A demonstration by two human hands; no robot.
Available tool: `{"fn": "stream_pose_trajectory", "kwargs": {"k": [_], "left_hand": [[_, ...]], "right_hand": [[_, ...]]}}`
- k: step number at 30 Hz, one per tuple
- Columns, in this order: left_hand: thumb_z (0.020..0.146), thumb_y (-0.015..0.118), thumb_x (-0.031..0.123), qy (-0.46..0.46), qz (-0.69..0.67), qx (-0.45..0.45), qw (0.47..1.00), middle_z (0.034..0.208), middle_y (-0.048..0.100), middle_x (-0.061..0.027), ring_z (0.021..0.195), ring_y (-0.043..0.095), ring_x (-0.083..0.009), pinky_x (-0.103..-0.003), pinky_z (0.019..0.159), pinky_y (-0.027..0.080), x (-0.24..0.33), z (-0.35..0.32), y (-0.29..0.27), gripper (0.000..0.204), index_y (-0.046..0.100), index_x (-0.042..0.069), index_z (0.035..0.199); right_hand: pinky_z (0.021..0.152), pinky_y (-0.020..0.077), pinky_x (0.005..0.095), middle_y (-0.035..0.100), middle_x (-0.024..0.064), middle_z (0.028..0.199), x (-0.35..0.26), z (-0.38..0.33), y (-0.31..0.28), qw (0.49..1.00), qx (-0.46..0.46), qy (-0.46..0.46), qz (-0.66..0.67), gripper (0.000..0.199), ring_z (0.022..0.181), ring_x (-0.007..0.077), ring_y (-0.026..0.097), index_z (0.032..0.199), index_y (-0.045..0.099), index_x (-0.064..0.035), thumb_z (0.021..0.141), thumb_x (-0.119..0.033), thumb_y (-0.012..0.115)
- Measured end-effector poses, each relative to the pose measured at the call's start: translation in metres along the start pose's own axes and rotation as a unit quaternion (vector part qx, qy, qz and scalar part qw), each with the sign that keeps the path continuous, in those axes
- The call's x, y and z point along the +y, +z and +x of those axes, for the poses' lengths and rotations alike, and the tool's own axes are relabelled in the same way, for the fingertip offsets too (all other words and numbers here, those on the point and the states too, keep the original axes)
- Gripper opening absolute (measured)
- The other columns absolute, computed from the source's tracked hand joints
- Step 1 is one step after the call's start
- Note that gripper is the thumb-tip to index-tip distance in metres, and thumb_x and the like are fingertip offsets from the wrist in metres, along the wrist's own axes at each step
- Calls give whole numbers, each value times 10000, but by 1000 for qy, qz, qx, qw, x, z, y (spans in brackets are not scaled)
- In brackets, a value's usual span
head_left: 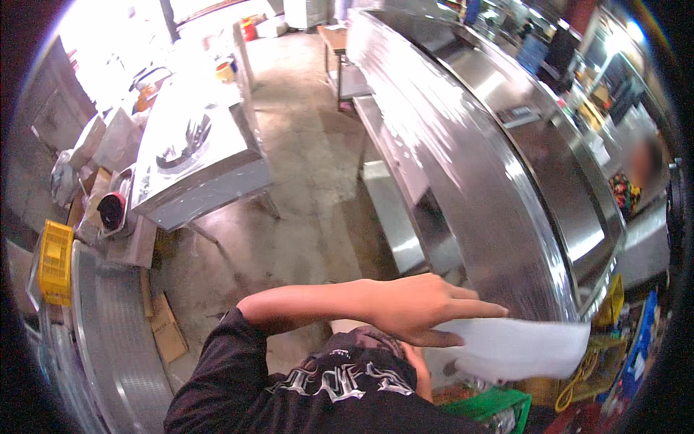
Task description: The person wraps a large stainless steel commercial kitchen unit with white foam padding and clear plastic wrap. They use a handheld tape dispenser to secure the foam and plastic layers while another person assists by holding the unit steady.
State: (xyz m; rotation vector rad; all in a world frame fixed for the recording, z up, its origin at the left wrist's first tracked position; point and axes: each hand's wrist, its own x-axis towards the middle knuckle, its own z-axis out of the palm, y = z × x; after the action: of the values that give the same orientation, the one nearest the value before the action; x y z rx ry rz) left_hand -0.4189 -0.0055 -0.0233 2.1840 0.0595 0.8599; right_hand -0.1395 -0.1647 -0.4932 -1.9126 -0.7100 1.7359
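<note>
- One left hand (423, 307), fingers mostly extended, reaches over the left edge of one white sheet (535, 351); I cannot tell whether it pinches it.
- The right hand is hidden, so its state cannot be told.
- The one sheet appears in front of the near end of a long steel counter (491, 217).
- Two crates: one yellow (56, 264) at far left, one green (522, 405) below the sheet.
- One dark item (186, 145) lies between the left table's (231, 141) side edges.
</note>
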Motion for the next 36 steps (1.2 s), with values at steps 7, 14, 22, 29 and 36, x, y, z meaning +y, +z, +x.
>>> {"fn": "stream_pose_trajectory", "kwargs": {"k": [7, 14, 22, 29, 36], "left_hand": [[941, 730, 142, -66, 41, 55, 995, 994, 702, -133, 862, 698, -323, -416, 731, 568, 13, -163, -190, 372, 699, 67, 1304], [881, 759, 35, -75, 103, 259, 958, 922, 728, -100, 810, 742, -252, -367, 699, 599, 68, -259, -308, 235, 793, 28, 1114], [1061, 571, 232, 62, 56, 305, 949, 932, 718, -225, 835, 753, -407, -415, 695, 617, 14, -371, -422, 383, 786, -67, 956], [908, 759, 69, 117, -47, 174, 977, 975, 684, -233, 876, 729, -450, -457, 710, 617, -31, -415, -544, 150, 706, -42, 995], [914, 759, 181, 98, -119, 148, 977, 999, 625, -228, 941, 695, -464, -491, 807, 561, -72, -456, -589, 272, 662, -16, 1076]], "right_hand": [[660, 534, 362, 744, 100, 975, -187, 151, 220, 925, -94, -284, -235, 356, 847, 179, 681, 1072, 708, -8, 989, -352, 667], [632, 465, 294, 630, 7, 749, -570, 169, 483, 868, -179, -444, -133, 311, 677, 104, 563, 910, 660, -40, 1045, -316, 616], [600, 491, 290, 686, 51, 864, -804, 157, 778, 848, -227, -468, -103, 434, 727, 114, 633, 1125, 687, -11, 965, -414, 715], [1125, 458, 434, 504, 302, 1469, -913, 282, 931, 856, -8, -463, -229, 1199, 1374, 369, 513, 1485, 391, 82, 672, -651, 879], [878, 581, 436, 748, 270, 931, -876, 201, 965, 876, -31, -453, -161, 636, 932, 350, 758, 926, 760, 56, 775, -563, 779]]}}
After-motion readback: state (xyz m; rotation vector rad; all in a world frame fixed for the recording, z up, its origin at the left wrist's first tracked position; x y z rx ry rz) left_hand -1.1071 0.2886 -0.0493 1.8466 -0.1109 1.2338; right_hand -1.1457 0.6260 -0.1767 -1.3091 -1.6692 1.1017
